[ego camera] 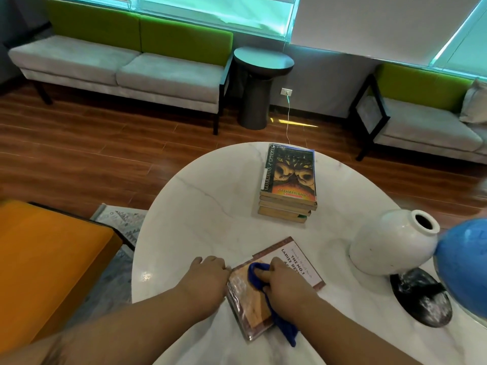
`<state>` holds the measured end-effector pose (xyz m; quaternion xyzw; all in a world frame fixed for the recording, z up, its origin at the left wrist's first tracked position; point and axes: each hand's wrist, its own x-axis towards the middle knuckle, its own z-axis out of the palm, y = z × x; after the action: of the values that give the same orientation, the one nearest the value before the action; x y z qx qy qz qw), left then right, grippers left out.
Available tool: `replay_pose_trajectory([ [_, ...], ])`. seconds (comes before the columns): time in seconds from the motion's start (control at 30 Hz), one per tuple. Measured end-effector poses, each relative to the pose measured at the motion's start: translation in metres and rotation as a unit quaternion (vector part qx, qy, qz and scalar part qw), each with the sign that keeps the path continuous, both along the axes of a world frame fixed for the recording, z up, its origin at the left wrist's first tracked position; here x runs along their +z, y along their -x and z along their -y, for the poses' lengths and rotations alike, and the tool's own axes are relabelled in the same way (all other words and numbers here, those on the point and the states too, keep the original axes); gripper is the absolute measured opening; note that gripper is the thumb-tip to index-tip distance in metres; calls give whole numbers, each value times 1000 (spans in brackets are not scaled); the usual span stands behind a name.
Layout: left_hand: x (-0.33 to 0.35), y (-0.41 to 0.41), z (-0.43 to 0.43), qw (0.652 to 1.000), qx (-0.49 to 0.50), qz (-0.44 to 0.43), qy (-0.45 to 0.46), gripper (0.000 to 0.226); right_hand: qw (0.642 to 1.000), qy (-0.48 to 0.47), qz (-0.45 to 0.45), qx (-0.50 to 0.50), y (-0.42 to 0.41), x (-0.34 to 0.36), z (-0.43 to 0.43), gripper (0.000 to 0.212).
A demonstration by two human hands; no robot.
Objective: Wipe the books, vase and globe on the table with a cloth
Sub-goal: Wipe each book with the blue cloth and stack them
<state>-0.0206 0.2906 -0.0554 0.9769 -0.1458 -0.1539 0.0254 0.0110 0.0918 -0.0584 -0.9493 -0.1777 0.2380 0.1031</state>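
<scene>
A paperback book (303,262) lies flat near the front of the round white marble table (210,206). My right hand (286,281) grips a blue cloth (284,327) and presses it on the book's cover. My left hand (208,272) rests at the book's left edge with its fingers curled against it. A stack of several books (288,185) sits further back on the table. To the right stands a white vase (390,243). The blue globe (466,262) on its dark base (421,299) is cut off by the right edge.
An orange seat (47,259) stands left of the table over a patterned rug (118,219). Grey and green sofas (118,64) line the far wall, with a dark round side table (261,83) between them. The floor is brown wood.
</scene>
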Motion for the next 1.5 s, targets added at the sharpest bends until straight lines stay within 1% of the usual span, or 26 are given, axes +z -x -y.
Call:
replay_pose_trajectory([
  [0.07, -1, 0, 0, 1000, 1, 0, 2, 33, 999, -8, -24, 30, 5, 3, 0, 34],
  [0.13, 0, 1, 1, 1000, 1, 0, 7, 33, 998, -6, -40, 55, 5, 11, 4, 29],
  [0.2, 0, 1, 0, 1000, -2, 0, 4, 35, 999, 12, -32, 25, -8, 13, 6, 25],
  [0.27, 0, 0, 0, 1000, -4, 3, 0, 36, 998, 45, -27, -21, -16, 14, -2, 33],
  [0.33, 1, -1, -1, 1000, -2, 2, 0, 35, 997, 72, -19, 0, -13, 12, -13, 47],
  [0.37, 1, -1, -1, 1000, 0, 1, 4, 34, 998, 59, -22, 18, -8, 10, -14, 48],
  [0.43, 1, -2, -1, 1000, 5, -1, 17, 33, 999, 13, -44, 29, 0, 11, -10, 40],
  [0.53, 0, -1, -2, 1000, 5, -6, 28, 33, 999, 5, -53, 2, -9, 13, -2, 28],
  [0.6, -1, -1, -3, 1000, 3, -3, 27, 34, 999, 12, -39, -12, -14, 17, -5, 31],
  [0.7, 0, -2, -2, 1000, 4, -1, 28, 34, 999, 25, -28, 40, -8, 12, -12, 36],
  [0.73, 0, -2, -2, 1000, 4, -2, 31, 33, 998, 17, -33, 51, -4, 11, -10, 34],
  [0.8, 0, -1, -2, 999, 6, -3, 37, 34, 998, -4, -59, 29, -5, 15, -6, 27],
  [0.83, 0, -1, -3, 999, 7, -4, 41, 34, 998, -6, -57, 21, -8, 17, -4, 27],
  [0.9, -1, -1, -3, 999, 10, -4, 45, 34, 999, 9, -32, 8, -15, 18, -8, 31],
  [0.97, 0, -2, -3, 999, 12, -3, 44, 34, 1000, 13, 0, 29, -14, 17, -18, 36],
  [1.1, 1, -1, -3, 999, 13, -5, 47, 35, 998, 13, -53, 36, -8, 15, -18, 36],
  [1.23, 0, -1, -4, 999, 14, -4, 52, 37, 999, 12, -46, -23, -20, 20, -16, 37],
  [1.3, -2, -1, -5, 998, 18, -4, 53, 37, 999, 38, -20, -1, -19, 19, -26, 37],
  [1.33, -3, -1, -5, 998, 18, -5, 52, 37, 999, 33, -12, 8, -14, 17, -29, 37],
  [1.43, -4, -2, -4, 999, 19, -4, 49, 36, 999, -5, -45, 6, -1, 8, -21, 30],
  [1.5, -5, -2, -4, 998, 18, -1, 54, 37, 998, 13, -56, 28, -2, 9, -6, 30],
])
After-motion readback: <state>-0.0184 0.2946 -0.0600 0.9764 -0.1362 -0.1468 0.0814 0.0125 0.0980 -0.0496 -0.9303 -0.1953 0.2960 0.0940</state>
